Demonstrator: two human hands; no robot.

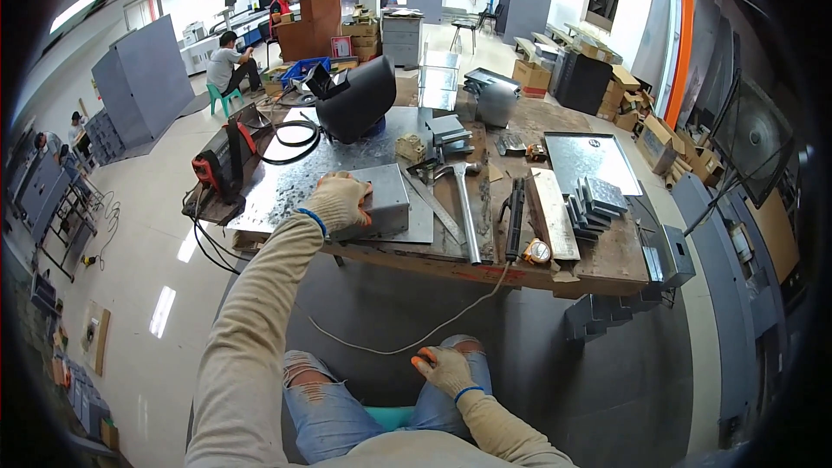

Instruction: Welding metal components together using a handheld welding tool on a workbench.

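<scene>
My left hand (338, 201), in a cream glove with orange fingertips, grips the left end of a grey sheet-metal box (387, 195). The box rests on a flat metal plate (419, 224) at the table's near edge. Just right of it lie a metal ruler (440, 212) and a hammer (466, 208) with a steel handle. My right hand (446, 370), gloved alike, lies on my right thigh with its fingers curled and nothing visible in them. A black tool with a slim body (515, 221) and a tape measure (537, 250) are farther right.
A black welding helmet (357, 102) and a red-and-black welding machine (224, 160) sit on the table's left half. To the right are a long metal bar (552, 212) and stacked bent metal pieces (598, 205). A cable (407, 352) hangs before my knees. Other people sit farther back.
</scene>
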